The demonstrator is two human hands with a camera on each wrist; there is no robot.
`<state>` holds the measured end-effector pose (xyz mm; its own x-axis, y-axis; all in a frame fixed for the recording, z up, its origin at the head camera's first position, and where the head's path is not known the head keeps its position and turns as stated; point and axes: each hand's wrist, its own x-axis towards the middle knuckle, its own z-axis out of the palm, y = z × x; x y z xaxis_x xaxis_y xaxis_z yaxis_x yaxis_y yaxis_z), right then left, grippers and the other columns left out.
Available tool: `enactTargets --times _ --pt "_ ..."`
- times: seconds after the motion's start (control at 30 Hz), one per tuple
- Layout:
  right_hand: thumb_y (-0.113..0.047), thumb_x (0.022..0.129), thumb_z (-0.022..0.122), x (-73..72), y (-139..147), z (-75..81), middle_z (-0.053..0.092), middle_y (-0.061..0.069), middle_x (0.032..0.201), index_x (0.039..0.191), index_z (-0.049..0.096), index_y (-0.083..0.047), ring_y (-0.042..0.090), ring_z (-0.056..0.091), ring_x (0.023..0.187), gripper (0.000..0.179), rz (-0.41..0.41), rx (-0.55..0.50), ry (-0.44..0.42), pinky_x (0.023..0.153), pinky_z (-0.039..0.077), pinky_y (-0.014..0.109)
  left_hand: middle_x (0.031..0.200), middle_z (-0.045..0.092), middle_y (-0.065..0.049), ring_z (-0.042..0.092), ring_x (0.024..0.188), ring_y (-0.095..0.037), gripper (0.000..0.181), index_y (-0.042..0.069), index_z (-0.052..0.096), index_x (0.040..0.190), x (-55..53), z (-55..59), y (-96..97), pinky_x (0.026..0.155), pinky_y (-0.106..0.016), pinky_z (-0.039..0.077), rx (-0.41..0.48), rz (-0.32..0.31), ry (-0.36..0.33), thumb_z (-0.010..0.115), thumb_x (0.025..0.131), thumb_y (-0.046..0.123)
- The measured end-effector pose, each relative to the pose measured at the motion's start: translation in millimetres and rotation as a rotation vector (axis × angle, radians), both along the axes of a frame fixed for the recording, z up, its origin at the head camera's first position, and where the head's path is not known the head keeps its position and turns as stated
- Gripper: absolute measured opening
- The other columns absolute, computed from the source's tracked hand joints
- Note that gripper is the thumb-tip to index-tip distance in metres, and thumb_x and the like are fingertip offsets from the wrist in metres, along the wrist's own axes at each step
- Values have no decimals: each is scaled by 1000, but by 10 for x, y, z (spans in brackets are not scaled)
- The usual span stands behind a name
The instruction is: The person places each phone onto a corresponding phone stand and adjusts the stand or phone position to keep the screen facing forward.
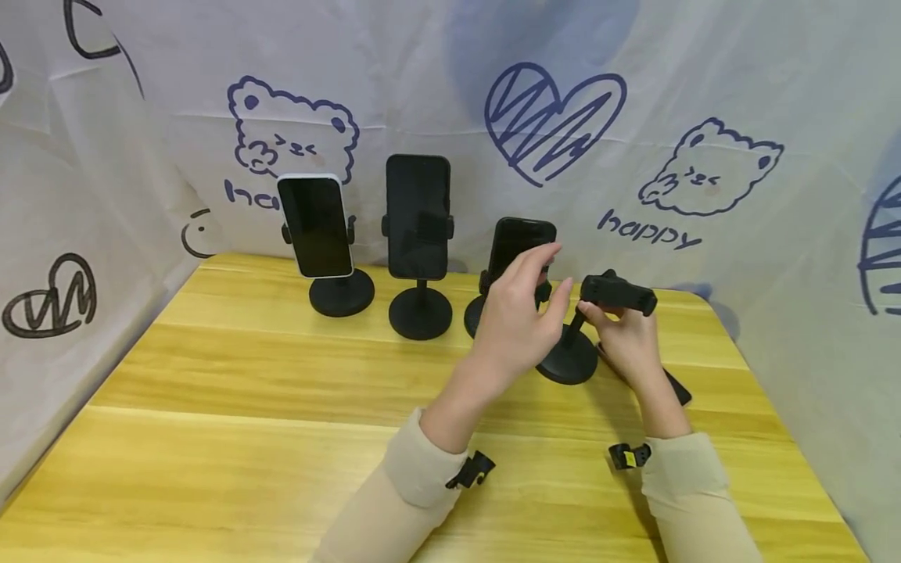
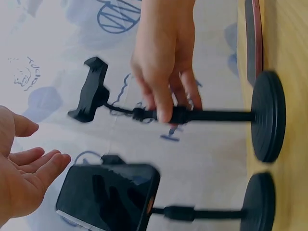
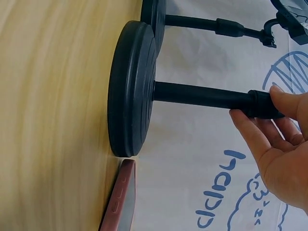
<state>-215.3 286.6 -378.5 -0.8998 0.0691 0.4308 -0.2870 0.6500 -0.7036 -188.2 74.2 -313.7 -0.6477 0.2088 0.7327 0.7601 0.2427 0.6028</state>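
Note:
My right hand [image 1: 633, 344] pinches the collar on the pole of a black phone stand [image 3: 202, 96], thumb and fingers about it. The stand's round base rests on the table, and its clamp [image 2: 91, 91] at the top holds no phone. My left hand [image 1: 517, 317] hovers with its fingers apart, holding nothing, left of that clamp. Behind it, partly hidden in the head view, a dark phone [image 1: 512, 238] sits in another black stand. A phone with a reddish edge [image 3: 118, 202] lies flat on the table beside the gripped stand's base, partly covered by my right hand in the head view.
Farther left stand a white-edged phone [image 1: 317, 227] and a black phone [image 1: 418, 215], each in a round-based stand. The wooden table [image 1: 232, 438] ends at a white cloth [image 1: 422, 47] with drawings, hung behind and at both sides.

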Motion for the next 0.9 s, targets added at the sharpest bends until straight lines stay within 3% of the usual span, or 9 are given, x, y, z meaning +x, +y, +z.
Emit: enactTargets --times 0.07,0.1,0.33,0.47,0.57,0.63,0.73,0.83,0.9 --pt "-13 100 72 -9 2 -8 70 24 108 118 69 4 44 72 101 25 10 5 25 89 57 56 138 61 -20 64 122 -28 42 -5 55 142 6 -19 76 102 -24 52 0 -13 -30 65 103 10" --pt "-12 100 72 -9 2 -9 71 24 108 118 70 4 43 72 101 25 13 7 36 88 59 49 139 61 -20 64 124 -28 42 -5 56 142 12 -28 113 103 -23 52 2 -20 -48 65 103 10" --pt "-2 99 70 -3 20 6 69 23 107 118 70 7 40 71 100 21 25 -6 88 88 59 48 135 64 -13 66 120 -20 39 2 59 141 49 -84 305 101 -16 50 -3 -39 -160 65 104 11" --pt "-5 99 70 6 23 6 70 22 114 122 70 4 40 72 102 24 20 -10 78 85 55 19 131 66 -10 67 114 -16 33 4 65 136 1 -132 354 99 -14 50 36 -72 -199 65 104 9" --pt "-6 99 71 7 25 7 71 22 116 124 69 4 40 73 101 27 23 -8 79 82 49 9 126 69 -11 68 109 -15 30 3 69 132 -35 -159 361 96 -13 51 81 -105 -215 66 103 7" --pt "-6 99 71 6 28 19 71 22 116 125 69 4 39 72 101 28 38 -3 87 84 53 14 124 70 -11 69 107 -15 29 3 71 131 -49 -166 356 94 -12 51 98 -117 -223 66 102 7" --pt "-5 97 73 4 55 50 71 20 116 126 68 3 36 72 105 30 82 14 84 91 59 34 121 71 -12 69 104 -16 30 2 72 130 -60 -169 341 92 -13 53 113 -127 -231 68 101 6" --pt "-5 97 73 14 120 89 70 22 121 129 67 2 39 68 113 34 123 41 54 95 56 55 120 71 -12 69 104 -16 30 2 72 130 -66 -171 328 91 -13 53 117 -134 -242 68 101 6" --pt "-7 98 73 29 184 117 69 25 123 130 68 3 43 66 115 34 110 81 32 95 54 61 120 71 -11 69 104 -15 30 3 72 130 -69 -175 323 91 -13 53 114 -135 -247 68 100 6"
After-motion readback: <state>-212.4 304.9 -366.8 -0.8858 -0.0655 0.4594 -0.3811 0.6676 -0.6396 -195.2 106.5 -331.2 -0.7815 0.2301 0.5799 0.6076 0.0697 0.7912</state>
